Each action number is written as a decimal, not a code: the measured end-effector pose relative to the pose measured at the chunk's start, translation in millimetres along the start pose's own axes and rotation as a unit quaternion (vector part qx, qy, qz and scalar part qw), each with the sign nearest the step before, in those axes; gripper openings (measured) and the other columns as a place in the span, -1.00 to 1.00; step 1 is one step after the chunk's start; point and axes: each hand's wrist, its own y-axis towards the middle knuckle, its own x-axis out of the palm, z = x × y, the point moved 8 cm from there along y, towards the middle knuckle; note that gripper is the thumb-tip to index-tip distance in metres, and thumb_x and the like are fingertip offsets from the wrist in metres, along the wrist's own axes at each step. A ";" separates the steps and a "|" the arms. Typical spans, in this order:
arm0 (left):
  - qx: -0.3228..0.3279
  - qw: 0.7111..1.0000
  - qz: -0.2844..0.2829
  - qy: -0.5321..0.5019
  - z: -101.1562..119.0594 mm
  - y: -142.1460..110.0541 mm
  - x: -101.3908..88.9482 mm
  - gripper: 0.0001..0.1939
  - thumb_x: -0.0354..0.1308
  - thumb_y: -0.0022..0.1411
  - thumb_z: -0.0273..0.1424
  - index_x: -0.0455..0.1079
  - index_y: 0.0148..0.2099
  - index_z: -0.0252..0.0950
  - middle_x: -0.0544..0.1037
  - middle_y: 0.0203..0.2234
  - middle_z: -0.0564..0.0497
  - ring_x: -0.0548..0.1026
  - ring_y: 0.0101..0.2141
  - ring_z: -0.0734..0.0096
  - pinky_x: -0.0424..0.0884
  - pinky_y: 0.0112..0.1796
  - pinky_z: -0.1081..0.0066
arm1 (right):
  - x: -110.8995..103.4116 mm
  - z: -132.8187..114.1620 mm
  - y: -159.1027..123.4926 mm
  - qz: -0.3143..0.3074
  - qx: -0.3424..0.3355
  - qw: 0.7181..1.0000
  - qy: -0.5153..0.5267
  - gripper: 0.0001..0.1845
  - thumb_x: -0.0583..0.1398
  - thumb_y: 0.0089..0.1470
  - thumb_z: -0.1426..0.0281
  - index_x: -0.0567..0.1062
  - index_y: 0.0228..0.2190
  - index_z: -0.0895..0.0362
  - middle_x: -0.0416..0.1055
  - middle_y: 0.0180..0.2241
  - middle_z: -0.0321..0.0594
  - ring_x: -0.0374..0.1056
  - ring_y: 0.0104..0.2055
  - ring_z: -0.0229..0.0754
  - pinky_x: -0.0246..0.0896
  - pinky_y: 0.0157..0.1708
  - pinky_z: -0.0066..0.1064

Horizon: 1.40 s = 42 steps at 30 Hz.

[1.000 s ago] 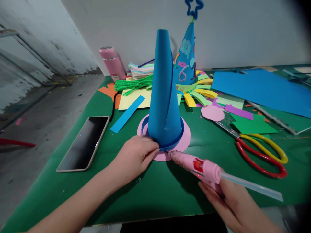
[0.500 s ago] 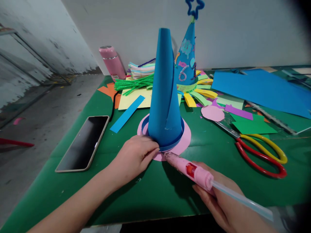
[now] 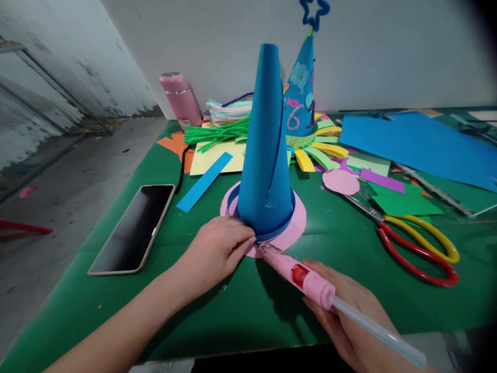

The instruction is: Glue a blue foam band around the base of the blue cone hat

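Note:
A tall blue paper cone (image 3: 264, 150) stands upright on a round pink paper base (image 3: 297, 223). Around the cone's foot runs a blue paper strip (image 3: 277, 231), set a little apart from the cone on the left. My left hand (image 3: 219, 243) pinches the strip at the front, low against the pink base. In my right hand (image 3: 349, 305) is a pink hot glue gun (image 3: 297, 272) with a clear glue stick (image 3: 380, 331) out of its back end. Its nozzle points at the strip's lower edge, right beside my left fingertips; whether it touches cannot be told.
Left lie a phone (image 3: 134, 230) and a loose blue strip (image 3: 204, 182). Behind are a pink bottle (image 3: 181, 101), green pipe cleaners (image 3: 217, 132) and a decorated blue party hat (image 3: 301, 93). On the right are scissors (image 3: 419, 248), a pink paper disc (image 3: 341, 181) and blue sheets (image 3: 419, 145).
The glue gun has moved left along the strip's lower edge, towards my left fingers. The cone's top leans slightly further right. My left hand keeps its pinch in place.

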 end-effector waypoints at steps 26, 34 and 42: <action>0.002 1.000 0.009 0.005 1.3 1.4 0.1 -0.79 -0.06 0.19 -0.43 0.41 -0.35 -0.30 0.49 -0.48 0.00 0.40 -0.40 0.36 0.26 -0.36 0.39 | 5.7 1.4 2.1 -0.022 0.000 0.999 0.025 -0.59 -0.02 0.04 0.51 0.14 -0.02 0.26 0.44 -0.18 -0.02 0.40 -0.21 -0.11 0.35 -0.34 -0.32; -0.002 1.000 0.008 0.005 2.0 1.6 -2.1 -0.77 -0.07 0.20 -0.42 0.41 -0.35 -0.29 0.49 -0.50 0.01 0.38 -0.43 0.39 0.25 -0.39 0.42 | -4.7 8.7 -1.5 -0.014 0.022 0.999 0.023 -0.63 -0.02 0.05 0.51 0.18 -0.05 0.22 0.46 -0.24 -0.06 0.42 -0.27 -0.13 0.36 -0.37 -0.39; -0.003 1.000 0.002 0.009 1.3 0.5 -0.4 -0.77 -0.07 0.20 -0.42 0.41 -0.36 -0.30 0.48 -0.50 0.01 0.38 -0.42 0.38 0.25 -0.37 0.40 | -5.1 19.4 -4.3 -0.039 0.056 0.996 0.062 -0.67 0.01 0.04 0.48 0.25 -0.11 0.23 0.42 -0.24 -0.04 0.40 -0.26 -0.13 0.36 -0.29 -0.36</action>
